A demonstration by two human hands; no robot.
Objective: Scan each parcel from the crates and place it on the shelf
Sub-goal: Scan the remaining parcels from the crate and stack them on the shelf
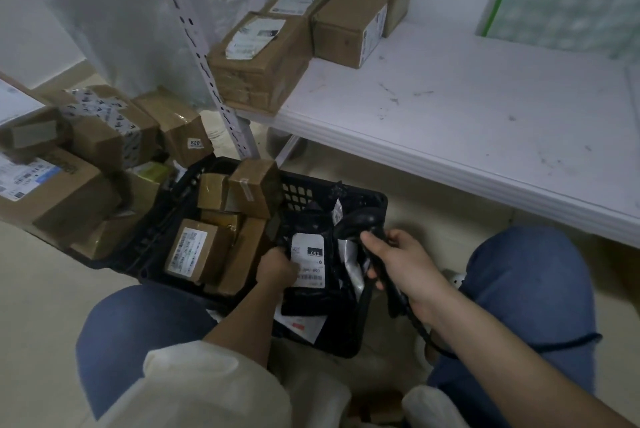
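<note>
A black plastic crate (301,197) stands on the floor between my knees. Inside it my left hand (277,270) grips a black poly-bag parcel (311,289) with a white barcode label facing up. My right hand (401,268) holds a black handheld scanner (363,223) by its handle, its head just right of the label; a black cable runs from it past my right knee. Several small brown boxes (197,251) fill the crate's left half. The white shelf (450,122) runs above and to the right.
Several brown cardboard boxes (346,29) sit at the shelf's back left corner. A heap of taped boxes (86,157) lies on the floor to the left. A perforated white shelf post (207,56) rises between heap and shelf.
</note>
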